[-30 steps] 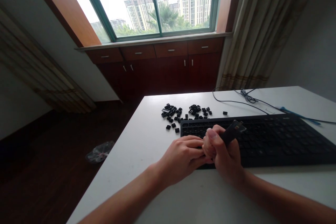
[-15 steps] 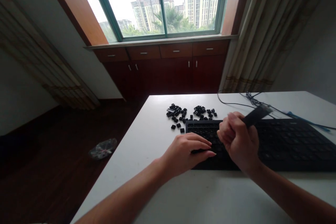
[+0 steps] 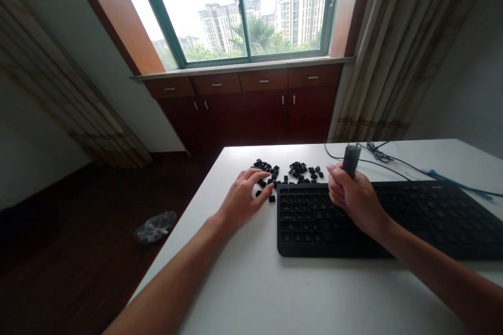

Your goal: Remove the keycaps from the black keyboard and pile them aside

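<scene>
A black keyboard (image 3: 306,248) lies on the white table; square openings show in its left part, while its right part is too dark to make out. Beyond its upper left edge, loose black keycaps (image 3: 298,169) are scattered in small heaps. My left hand (image 3: 245,193) is at the left heap, fingers stretched and thumb apart, with nothing visible in its grasp. Above the middle of the keyboard, my right hand (image 3: 356,191) is wrapped round a short, flat black tool (image 3: 351,159) that points upward. Its exact kind and lower end are hidden.
Black cables (image 3: 379,152) lie coiled behind the keyboard, near a blue strip (image 3: 458,180) at the right. A clear plastic bag (image 3: 155,226) rests on the dark floor left of the table (image 3: 251,293). Reddish cabinets (image 3: 243,115) stand beneath the window.
My left hand has moved left off the keyboard to the keycaps. The tool in my right hand has turned from slanting right to nearly upright.
</scene>
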`<state>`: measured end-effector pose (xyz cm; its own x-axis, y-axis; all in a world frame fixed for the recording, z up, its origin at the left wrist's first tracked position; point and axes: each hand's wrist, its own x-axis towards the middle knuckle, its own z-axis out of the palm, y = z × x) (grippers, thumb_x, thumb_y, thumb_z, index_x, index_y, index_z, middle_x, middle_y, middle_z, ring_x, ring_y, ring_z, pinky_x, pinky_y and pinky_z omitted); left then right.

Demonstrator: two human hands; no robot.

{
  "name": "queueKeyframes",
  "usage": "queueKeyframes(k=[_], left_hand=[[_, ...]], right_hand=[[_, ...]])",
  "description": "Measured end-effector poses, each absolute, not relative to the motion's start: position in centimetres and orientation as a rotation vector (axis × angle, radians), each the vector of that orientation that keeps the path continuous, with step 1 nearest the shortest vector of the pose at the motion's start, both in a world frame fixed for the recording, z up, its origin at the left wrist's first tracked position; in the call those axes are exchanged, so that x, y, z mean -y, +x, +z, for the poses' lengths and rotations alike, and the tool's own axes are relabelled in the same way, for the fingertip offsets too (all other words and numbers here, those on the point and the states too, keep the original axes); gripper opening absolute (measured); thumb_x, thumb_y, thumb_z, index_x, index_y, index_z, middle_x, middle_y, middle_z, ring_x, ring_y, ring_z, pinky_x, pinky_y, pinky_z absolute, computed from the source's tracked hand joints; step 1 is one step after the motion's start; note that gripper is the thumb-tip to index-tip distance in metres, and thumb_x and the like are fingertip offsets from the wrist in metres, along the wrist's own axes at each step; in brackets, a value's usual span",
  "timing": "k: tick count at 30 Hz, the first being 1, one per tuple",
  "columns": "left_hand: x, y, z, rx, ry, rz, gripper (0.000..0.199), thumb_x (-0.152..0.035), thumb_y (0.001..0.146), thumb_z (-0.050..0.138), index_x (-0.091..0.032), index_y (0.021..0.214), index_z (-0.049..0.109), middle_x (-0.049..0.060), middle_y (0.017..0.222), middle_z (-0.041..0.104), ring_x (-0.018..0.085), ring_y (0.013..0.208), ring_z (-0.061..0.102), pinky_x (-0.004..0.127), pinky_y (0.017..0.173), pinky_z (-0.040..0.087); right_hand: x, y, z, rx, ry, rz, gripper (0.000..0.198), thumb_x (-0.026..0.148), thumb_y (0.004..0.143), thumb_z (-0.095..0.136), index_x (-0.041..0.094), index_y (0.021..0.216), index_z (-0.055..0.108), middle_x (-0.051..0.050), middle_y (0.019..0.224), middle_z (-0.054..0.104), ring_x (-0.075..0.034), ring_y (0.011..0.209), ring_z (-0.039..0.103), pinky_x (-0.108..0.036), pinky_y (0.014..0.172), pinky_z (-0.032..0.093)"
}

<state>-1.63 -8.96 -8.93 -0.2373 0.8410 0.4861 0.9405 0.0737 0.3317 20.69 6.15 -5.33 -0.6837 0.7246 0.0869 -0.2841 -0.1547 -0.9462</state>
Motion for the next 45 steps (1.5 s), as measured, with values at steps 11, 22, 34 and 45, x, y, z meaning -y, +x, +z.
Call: queueKeyframes(k=[11,22,34,45], left_hand=[[10.2,-3.9,-8.1,2.302,-2.226,-0.53,0.091,-0.061,0.093,0.061,-0.036,0.164,0.009,0.004,0.173,-0.003,0.042,0.158,0.001,0.066,0.125,0.023],[5.8,-5.6,-9.5,2.33,-2.111,-0.527,0.089,-0.065,0.097,0.053,-0.022,0.164,0.014,0.019,0.171,0.006,0.04,0.157,0.013,0.059,0.125,0.025],[3.2,-4.9,-9.6,2.244,-2.015,-0.851,0.071,-0.06,0.099,0.053,-0.02,0.155,0.038,0.017,0.164,0.036,0.035,0.152,0.033,0.056,0.123,0.032],[7.4,5.1,-6.9,1.963,-2.099,-1.264,0.017,-0.027,0.1,0.058,-0.024,0.115,0.066,0.008,0.117,0.068,0.022,0.11,0.065,0.042,0.1,0.055]], right_hand=[[-6.9,22.5,-4.7,1.33,-0.549,1.889,0.045,0.037,0.089,0.073,0.022,0.063,0.039,0.009,0.052,0.031,-0.006,0.043,0.023,-0.021,0.038,0.02],[-6.8,22.2,-5.3,1.295,-0.533,1.929,0.047,0.041,0.083,0.077,0.023,0.064,0.039,0.01,0.051,0.03,-0.006,0.042,0.021,-0.02,0.038,0.017],[-6.2,22.1,-4.8,1.169,-0.443,2.081,0.042,0.035,0.085,0.074,0.021,0.06,0.044,0.007,0.054,0.036,-0.008,0.045,0.027,-0.023,0.042,0.025],[-5.3,21.8,-4.9,1.123,-0.489,2.16,0.038,0.038,0.085,0.074,0.02,0.063,0.048,0.005,0.058,0.041,-0.009,0.049,0.034,-0.022,0.045,0.032]])
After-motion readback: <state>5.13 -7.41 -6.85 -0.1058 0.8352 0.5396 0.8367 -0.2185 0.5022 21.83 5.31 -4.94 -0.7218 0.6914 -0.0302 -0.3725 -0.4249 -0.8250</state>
